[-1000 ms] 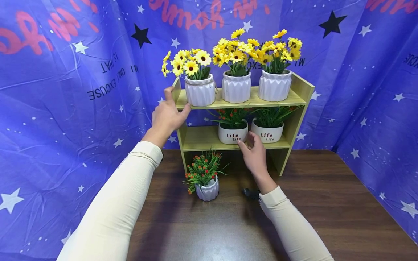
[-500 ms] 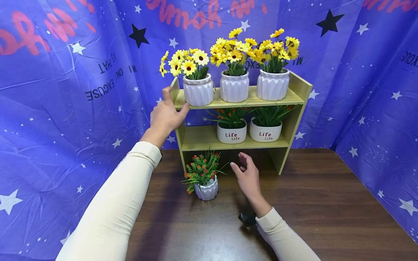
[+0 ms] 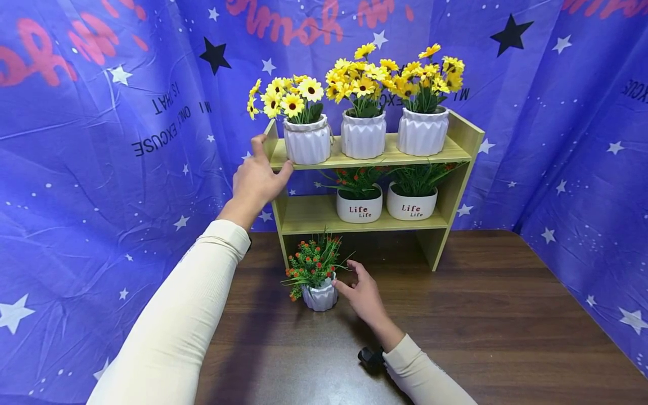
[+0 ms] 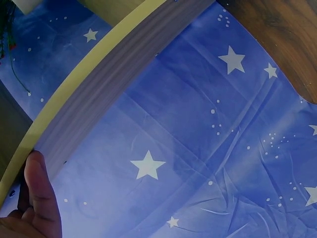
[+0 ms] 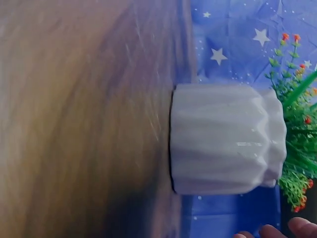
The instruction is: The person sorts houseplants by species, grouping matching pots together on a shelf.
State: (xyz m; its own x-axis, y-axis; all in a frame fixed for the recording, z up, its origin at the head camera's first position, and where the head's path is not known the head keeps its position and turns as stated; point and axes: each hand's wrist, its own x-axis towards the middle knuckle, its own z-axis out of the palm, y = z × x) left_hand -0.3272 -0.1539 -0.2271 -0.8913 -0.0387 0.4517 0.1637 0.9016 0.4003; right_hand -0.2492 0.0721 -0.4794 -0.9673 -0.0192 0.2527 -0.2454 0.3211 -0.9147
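My left hand (image 3: 258,177) grips the upper left side of a small wooden shelf (image 3: 364,225), thumb on the front edge and fingers around the side panel. In the left wrist view a finger (image 4: 40,191) lies against that panel. On the table, before the shelf's left leg, stands a fluted white flowerpot (image 3: 320,295) with red blossoms and green leaves. My right hand (image 3: 365,295) is just right of it, fingers spread and thumb tip at the rim. The right wrist view shows the pot upright, with fingertips (image 5: 270,231) below it in the picture, apart from its wall.
Three white pots with yellow flowers (image 3: 363,135) line the upper board. Two oval white "Life" planters (image 3: 359,209) stand on the middle board. A blue starry curtain (image 3: 101,169) hangs behind the brown wooden table (image 3: 506,315). A black device (image 3: 371,359) is at my right wrist.
My right hand has left the front of the "Life" planters and moved down and left to the red-flowered pot. The left hand keeps its place on the shelf.
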